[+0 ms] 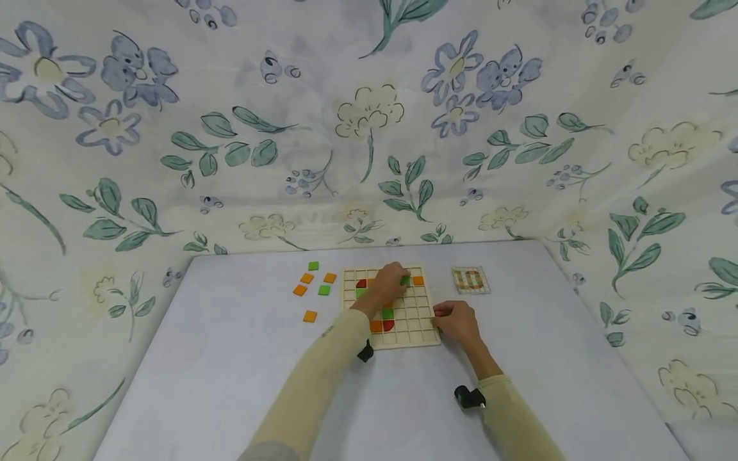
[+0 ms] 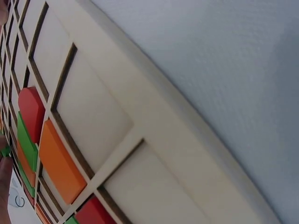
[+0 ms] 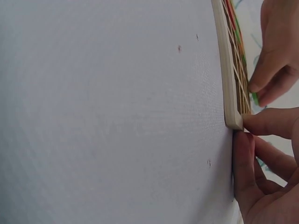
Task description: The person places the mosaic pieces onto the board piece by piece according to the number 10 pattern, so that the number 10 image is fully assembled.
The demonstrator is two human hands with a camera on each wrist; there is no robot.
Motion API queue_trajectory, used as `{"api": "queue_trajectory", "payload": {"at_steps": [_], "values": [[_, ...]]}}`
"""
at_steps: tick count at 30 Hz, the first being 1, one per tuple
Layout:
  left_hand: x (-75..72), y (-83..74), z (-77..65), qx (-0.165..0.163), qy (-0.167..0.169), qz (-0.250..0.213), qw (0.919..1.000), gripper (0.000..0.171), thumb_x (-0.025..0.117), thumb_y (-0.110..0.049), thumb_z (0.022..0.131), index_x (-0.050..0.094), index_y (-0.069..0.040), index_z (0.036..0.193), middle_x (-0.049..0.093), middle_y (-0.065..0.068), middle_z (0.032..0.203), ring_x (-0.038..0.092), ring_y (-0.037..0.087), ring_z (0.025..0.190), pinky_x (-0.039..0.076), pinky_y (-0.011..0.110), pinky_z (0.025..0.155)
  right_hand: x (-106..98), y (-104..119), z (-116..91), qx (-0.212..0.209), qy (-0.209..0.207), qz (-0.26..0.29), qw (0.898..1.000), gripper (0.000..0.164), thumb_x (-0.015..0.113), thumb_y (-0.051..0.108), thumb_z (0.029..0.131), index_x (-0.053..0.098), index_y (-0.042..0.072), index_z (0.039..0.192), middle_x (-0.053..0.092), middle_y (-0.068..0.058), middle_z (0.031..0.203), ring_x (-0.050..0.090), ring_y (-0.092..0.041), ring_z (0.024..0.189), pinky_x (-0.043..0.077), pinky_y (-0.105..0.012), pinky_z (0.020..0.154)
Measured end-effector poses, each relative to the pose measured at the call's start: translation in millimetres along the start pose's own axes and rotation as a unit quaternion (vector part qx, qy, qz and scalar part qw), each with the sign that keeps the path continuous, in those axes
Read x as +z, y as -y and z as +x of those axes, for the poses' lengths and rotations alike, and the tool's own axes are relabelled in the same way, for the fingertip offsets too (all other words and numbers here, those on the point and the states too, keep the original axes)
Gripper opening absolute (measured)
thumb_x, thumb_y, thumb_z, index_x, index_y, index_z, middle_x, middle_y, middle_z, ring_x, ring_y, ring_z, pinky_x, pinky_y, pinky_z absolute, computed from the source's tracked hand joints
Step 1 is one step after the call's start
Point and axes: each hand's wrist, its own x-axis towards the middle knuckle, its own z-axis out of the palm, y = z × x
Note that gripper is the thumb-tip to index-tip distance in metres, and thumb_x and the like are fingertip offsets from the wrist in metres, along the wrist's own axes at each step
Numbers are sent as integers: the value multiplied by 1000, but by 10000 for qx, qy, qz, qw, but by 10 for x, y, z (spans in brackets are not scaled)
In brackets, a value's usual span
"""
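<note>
A pale wooden grid board lies on the table, with red, orange and green tiles set in several of its squares. My left hand reaches over the board's far part and pinches a green tile between thumb and finger. It hides some of the squares beneath it in the head view. At the board's right edge, my right hand grips the rim. In the right wrist view its thumb lies on top of the corner, the other fingers against the side. A red tile and an orange tile show close up in the left wrist view.
Loose orange tiles and green tiles lie left of the board. A small patterned card lies to its right. Floral cloth rises behind the white table.
</note>
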Motion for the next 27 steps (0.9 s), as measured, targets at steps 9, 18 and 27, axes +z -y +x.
{"api": "queue_trajectory", "payload": {"at_steps": [9,18,27], "values": [[23,-20,7,9,-101,108,9999,26,64,1,91,67,4,117,62,16,109,58,27,103,49,36,91,13,-1,5,-61,2,-33,10000,22,77,7,76,74,1,97,70,-4,82,64,-16,72,52,-28,60],[31,-9,14,38,-286,-148,9995,21,67,0,90,71,2,111,66,13,107,61,26,103,49,36,92,2,-6,11,-49,-5,-41,10000,22,77,6,76,74,1,97,69,-5,82,63,-16,72,52,-27,60],[46,-11,13,63,-207,-102,9997,10,64,0,92,74,0,94,64,11,98,59,24,96,50,34,87,-5,17,-1,-37,-26,-22,10000,22,77,6,75,74,1,96,69,-4,81,63,-16,71,52,-27,60]]}}
